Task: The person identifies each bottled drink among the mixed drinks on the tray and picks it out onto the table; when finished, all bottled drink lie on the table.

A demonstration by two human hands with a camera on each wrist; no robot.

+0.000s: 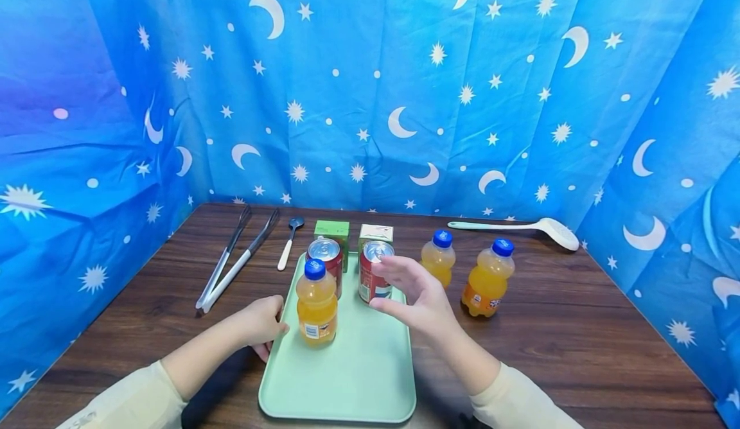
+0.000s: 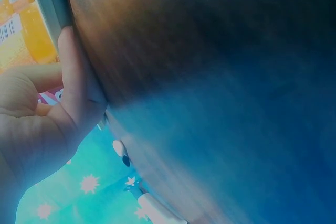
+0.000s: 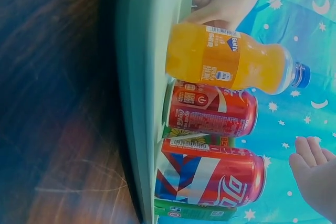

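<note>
My left hand (image 1: 263,326) grips the left rim of a pale green tray (image 1: 370,377); in the left wrist view its thumb lies along the tray's edge. A bottle of orange soda (image 1: 317,307) with a blue cap stands upright on the tray, just right of that hand. Behind it is a red soda can (image 1: 328,255). A second red soda can (image 1: 367,281) stands to the right, partly covered in the head view by my right hand (image 1: 424,300). The right hand is raised with fingers extended and holds nothing; in the right wrist view it appears apart from the can.
A green box (image 1: 332,228) and a pale-topped box (image 1: 377,232) stand behind the cans. Right of the tray are two more orange soda bottles (image 1: 488,281). Tongs (image 1: 234,265) and a spoon (image 1: 288,246) lie at left, a slotted ladle (image 1: 549,228) at back right. Patterned cloth surrounds the table.
</note>
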